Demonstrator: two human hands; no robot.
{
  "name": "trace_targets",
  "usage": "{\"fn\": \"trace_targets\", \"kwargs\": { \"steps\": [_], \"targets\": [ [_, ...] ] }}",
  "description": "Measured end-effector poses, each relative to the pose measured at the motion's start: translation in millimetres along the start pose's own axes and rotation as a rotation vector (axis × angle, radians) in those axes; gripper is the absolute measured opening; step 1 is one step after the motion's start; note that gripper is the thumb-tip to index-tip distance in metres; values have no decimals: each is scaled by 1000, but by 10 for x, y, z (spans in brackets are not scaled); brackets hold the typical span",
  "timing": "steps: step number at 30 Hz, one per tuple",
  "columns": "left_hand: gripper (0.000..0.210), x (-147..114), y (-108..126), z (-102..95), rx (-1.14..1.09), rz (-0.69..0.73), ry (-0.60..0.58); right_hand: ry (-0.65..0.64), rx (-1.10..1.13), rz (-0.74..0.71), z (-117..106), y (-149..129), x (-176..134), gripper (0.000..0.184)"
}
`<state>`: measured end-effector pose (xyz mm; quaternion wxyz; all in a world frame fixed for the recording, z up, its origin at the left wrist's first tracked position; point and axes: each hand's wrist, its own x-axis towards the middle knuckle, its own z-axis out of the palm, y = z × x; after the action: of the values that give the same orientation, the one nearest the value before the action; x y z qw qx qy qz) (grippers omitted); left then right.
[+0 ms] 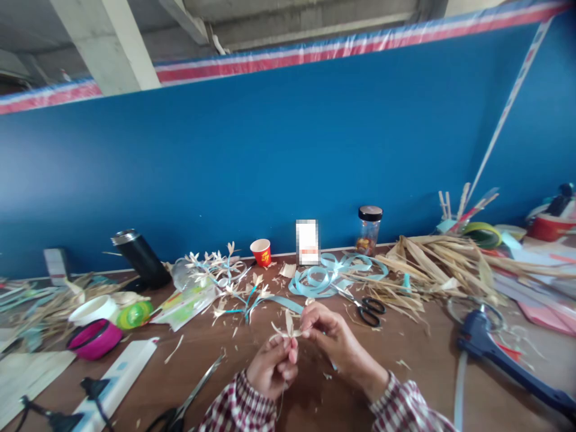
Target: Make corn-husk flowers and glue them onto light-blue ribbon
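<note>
Partly hidden by hands: pale flower.

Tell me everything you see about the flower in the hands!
The flower is pale cream, with narrow petals that look like dried husk. One petal stands up, others spread sideways, and one curls at the left. It is held above the brown table. The left hand pinches it from below, and the right hand seems to pinch its right side. Its underside is hidden.
</note>
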<state>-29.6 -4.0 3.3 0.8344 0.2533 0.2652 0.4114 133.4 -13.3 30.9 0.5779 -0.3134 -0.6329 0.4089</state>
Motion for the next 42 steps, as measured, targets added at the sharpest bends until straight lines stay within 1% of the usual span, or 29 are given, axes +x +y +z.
{"fn": "trace_targets", "kwargs": {
  "steps": [3, 5, 7, 10, 11, 15, 18, 20, 23, 27, 31, 34, 36, 39, 42],
  "targets": [
    [30, 3, -6, 7, 22, 24, -14, -5, 1, -9, -2, 2, 4, 18],
    [31, 10, -14, 13, 60, 49, 13, -1, -3, 24, -2, 18, 8, 19],
    [31, 25, -30, 8, 151, 104, 54, 33, 16, 106, -11, 50, 11, 18],
    [29, 60, -61, -28, 345, 224, 113, 99, 109, 246, -40, 91, 12, 26],
    [28, 71, -69, -43, 406, 260, 126, 104, 133, 276, -51, 92, 10, 29],
    [27, 83, -64, -64, 634, 346, 141, 24, 112, 334, -79, 30, 4, 44],
    [31, 58, -36, -14, 790, 330, 122, -39, 78, 314, -84, -34, 8, 41],
    [31, 36, -24, 30, 853, 306, 104, -68, 59, 304, -87, -56, 14, 39],
    [27, 11, -23, 73, 911, 290, 98, -77, 5, 315, -90, -57, 26, 37],
    [22, 1, -42, 72, 955, 302, 109, -58, -82, 299, -87, -39, 31, 37],
    [22, 7, -60, 42, 970, 310, 123, -79, 5, 265, -83, -22, 20, 38],
    [19, 1, -57, 38, 985, 310, 93, -104, 96, 277, -76, -32, 20, 39],
    [16, -14, -42, 59, 1005, 339, 64, -121, 137, 289, -62, -54, 25, 40],
    [17, -44, -12, 108, 1033, 404, 32, -117, 153, 301, -31, -75, 24, 38],
    [20, -59, -1, 124, 1041, 425, 26, -92, 128, 302, -3, -45, 5, 33]
  ]
}}
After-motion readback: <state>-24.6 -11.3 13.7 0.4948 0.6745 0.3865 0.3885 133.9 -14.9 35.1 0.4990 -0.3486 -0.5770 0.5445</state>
